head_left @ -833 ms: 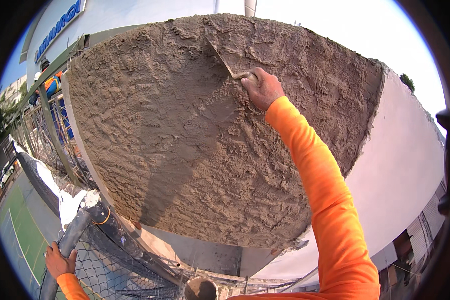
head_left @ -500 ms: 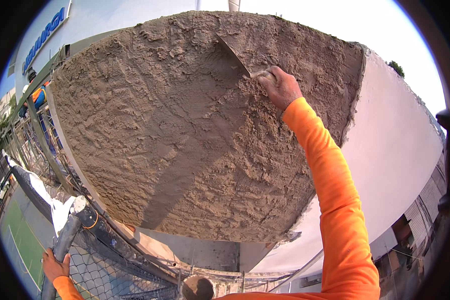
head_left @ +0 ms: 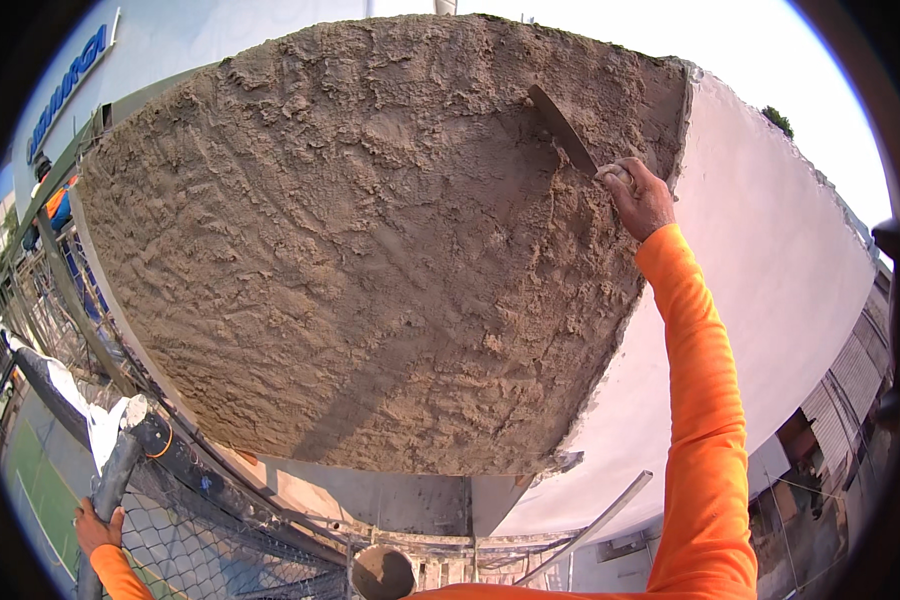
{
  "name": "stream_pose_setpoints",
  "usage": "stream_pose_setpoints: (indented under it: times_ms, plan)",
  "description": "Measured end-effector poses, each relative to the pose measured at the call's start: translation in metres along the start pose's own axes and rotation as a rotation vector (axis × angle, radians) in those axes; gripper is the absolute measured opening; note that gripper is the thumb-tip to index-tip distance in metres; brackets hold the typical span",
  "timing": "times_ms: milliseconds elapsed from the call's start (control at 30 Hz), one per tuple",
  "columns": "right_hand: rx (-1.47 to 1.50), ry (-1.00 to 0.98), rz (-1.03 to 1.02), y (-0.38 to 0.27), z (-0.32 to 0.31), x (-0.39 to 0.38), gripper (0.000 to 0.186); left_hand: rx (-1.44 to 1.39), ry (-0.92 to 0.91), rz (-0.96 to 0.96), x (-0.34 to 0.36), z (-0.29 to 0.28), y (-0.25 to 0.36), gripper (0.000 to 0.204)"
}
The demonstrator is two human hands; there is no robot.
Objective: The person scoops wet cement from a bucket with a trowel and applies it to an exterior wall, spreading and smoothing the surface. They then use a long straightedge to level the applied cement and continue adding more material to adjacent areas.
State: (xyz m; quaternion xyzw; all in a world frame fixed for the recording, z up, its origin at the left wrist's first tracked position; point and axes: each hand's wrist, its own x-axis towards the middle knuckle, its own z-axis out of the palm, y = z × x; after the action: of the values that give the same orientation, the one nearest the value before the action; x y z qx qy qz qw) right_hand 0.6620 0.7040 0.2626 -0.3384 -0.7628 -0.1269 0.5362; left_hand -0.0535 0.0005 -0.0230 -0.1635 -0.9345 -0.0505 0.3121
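Observation:
My right hand (head_left: 642,198) is closed round the handle of a trowel (head_left: 566,132). The trowel's long thin blade slants up and to the left against rough wet mortar (head_left: 370,240) that coats a broad wall panel. It lies near the upper right part of the coat, with thick lumps of mortar around and below it. At the lower left, my left hand (head_left: 100,526) is wrapped round a dark pipe rail (head_left: 115,482). Both my sleeves are orange.
A smooth pale wall (head_left: 760,260) adjoins the mortar on the right. Below stand a round bucket (head_left: 383,572), a slanted metal bar (head_left: 595,522) and chain-link mesh (head_left: 195,530). Another person (head_left: 56,205) in an orange vest is at the far left, beside scaffolding. A green court (head_left: 45,480) lies far below.
My right hand and the trowel have moved right and slightly down across the mortar. The view has shifted a little. My left hand stays on the pipe rail.

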Motion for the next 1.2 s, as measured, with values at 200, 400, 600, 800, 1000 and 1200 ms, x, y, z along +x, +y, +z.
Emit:
stream_pose_setpoints:
  times_ms: [200, 400, 600, 800, 1000, 1200]
  plan:
    - [-0.407, 0.028, -0.069, -0.022, -0.06, -0.021, 0.027, -0.024, -0.037, -0.03, -0.001, -0.001, 0.002, 0.075]
    - [-0.012, 0.047, -0.279, -0.113, -0.093, -0.02, 0.027, 0.022, -0.002, -0.028, -0.001, -0.001, 0.002, 0.075]
    - [1.089, -0.057, -0.306, -0.177, -0.078, 0.006, 0.031, -0.001, 0.028, -0.005, -0.004, -0.001, 0.002, 0.077]
    - [1.051, -0.022, 0.557, -0.158, 0.019, 0.025, 0.025, -0.021, 0.005, 0.019, -0.007, -0.004, -0.001, 0.079]
    - [1.156, 0.082, 0.471, -0.091, 0.063, -0.151, 0.021, 0.024, -0.007, -0.003, -0.008, -0.014, 0.011, 0.081]
    - [0.932, -0.685, 1.01, -0.133, 0.103, -0.458, 0.024, 0.07, 0.064, 0.022, -0.017, -0.044, 0.031, 0.074]
